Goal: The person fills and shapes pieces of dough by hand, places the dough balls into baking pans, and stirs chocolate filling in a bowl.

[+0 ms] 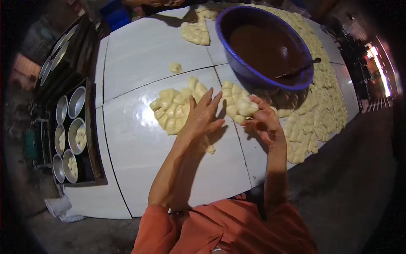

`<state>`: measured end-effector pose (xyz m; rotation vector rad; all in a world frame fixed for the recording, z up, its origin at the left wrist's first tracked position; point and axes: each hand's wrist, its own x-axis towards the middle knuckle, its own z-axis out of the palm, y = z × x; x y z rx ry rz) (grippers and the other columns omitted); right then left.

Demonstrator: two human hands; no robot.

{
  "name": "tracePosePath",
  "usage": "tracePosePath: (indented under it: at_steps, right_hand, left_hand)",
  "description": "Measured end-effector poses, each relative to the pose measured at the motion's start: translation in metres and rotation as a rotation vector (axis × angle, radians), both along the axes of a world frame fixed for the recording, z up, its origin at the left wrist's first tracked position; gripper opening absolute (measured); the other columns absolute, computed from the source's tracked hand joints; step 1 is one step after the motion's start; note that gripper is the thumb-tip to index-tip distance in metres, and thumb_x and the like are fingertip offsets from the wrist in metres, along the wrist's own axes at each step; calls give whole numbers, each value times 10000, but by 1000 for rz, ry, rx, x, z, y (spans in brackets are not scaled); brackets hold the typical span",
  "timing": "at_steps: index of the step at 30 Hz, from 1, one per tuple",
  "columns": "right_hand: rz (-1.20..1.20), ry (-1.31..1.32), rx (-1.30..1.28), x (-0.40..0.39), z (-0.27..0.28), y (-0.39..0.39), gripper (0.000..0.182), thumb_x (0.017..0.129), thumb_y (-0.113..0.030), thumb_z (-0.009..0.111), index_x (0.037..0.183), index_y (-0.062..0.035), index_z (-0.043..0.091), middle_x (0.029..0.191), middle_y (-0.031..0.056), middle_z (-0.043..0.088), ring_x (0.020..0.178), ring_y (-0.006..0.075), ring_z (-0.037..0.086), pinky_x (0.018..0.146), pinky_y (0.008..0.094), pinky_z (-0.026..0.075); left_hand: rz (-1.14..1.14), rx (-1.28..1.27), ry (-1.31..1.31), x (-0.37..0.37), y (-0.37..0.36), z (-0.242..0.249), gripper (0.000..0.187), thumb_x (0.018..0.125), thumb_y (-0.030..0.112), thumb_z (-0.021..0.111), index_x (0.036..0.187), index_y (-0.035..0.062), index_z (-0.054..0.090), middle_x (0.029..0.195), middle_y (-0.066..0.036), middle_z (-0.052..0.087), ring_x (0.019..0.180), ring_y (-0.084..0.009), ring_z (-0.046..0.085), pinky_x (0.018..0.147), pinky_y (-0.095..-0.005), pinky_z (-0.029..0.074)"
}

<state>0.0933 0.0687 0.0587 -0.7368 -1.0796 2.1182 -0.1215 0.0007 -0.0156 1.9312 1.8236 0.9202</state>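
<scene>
Pinching a lump (247,106) in the right hand (268,121), above dough (230,98) near the tub (243,66). Holding the left hand (203,115) spread at the edge of another patch (170,109) on the white table (139,51).

Worktop (141,57): passable leftward, between tins (76,102) and dough (172,112).
Basin (253,76): blocks the way upper right.
Tins: bar left edge.

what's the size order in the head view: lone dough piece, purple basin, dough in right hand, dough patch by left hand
Purple basin
Dough patch by the left hand
Dough in the right hand, partly covered
Lone dough piece

The held dough seems nearer the camera, so its true size is unsure.
</scene>
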Motion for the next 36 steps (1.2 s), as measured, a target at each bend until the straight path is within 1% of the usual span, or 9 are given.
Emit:
tracePosePath:
  at_steps: [2,3,8,14,19,23,29,32,36]
  right_hand:
    - [7,-232,-12,11,-11,-1,494,914,-95,611,1376,13,471,1133,97,638,902,147,674,796,286,577]
    - [-37,-191,-25,5,-11,-7,443,931,-72,606,1350,18,491,1103,85,645,854,124,681,749,228,580]
    - [-53,-320,78,10,-17,-17,291,949,-152,652,1197,-8,600,989,76,671,798,112,686,537,196,538]
    - [-337,-279,536,31,-48,-8,233,923,-92,677,1135,-2,646,1013,74,665,809,83,634,623,206,525]
    - [-346,-88,267,32,-2,-17,395,869,-41,733,1221,8,562,1104,82,627,1011,121,630,764,250,562]
    - [-301,279,71,39,-1,-13,333,868,-70,748,1153,-49,577,1059,48,628,916,103,626,819,228,510]
    - [-176,303,49,36,19,33,164,953,-177,659,1042,-56,595,955,19,621,901,98,582,825,269,479]
    - [-250,-42,367,30,35,106,116,977,-165,607,1011,-56,589,923,15,615,850,81,572,766,258,475]
    - [100,-839,888,29,31,191,172,939,-189,580,998,-33,621,789,45,643,729,155,627,676,285,500]
  left_hand:
    - [-21,-15,-154,12,-5,30,721,833,361,758,1436,84,475,1451,-250,458,1389,-371,409,1164,-615,184]
    - [-72,26,-369,19,-2,34,664,827,341,780,1373,49,542,1353,-218,567,1306,-324,513,1112,-484,359]
    - [-40,-291,-800,38,-6,47,324,881,179,734,1136,-15,690,1000,-95,715,959,-170,670,841,-300,527]
    - [5,-284,-1074,72,-5,35,627,911,174,720,1442,9,431,1136,-180,691,1013,-185,667,889,-313,523]
    - [-14,302,-642,110,19,49,753,978,413,586,1527,2,275,1544,-229,348,1412,-320,381,1146,-423,313]
    - [-39,472,-758,150,37,52,698,973,506,559,1390,-50,489,1215,-187,670,1084,-278,665,935,-329,508]
    - [89,161,-1261,184,41,16,626,923,158,708,1437,-48,416,1352,-166,577,1085,-208,653,957,-318,499]
    - [109,-146,-1535,169,32,22,578,951,102,658,1445,-46,398,1379,-164,545,1061,-189,657,924,-306,514]
    - [218,-211,-1326,121,14,11,383,995,165,601,1314,-41,550,1034,-79,696,934,-125,652,827,-267,541]
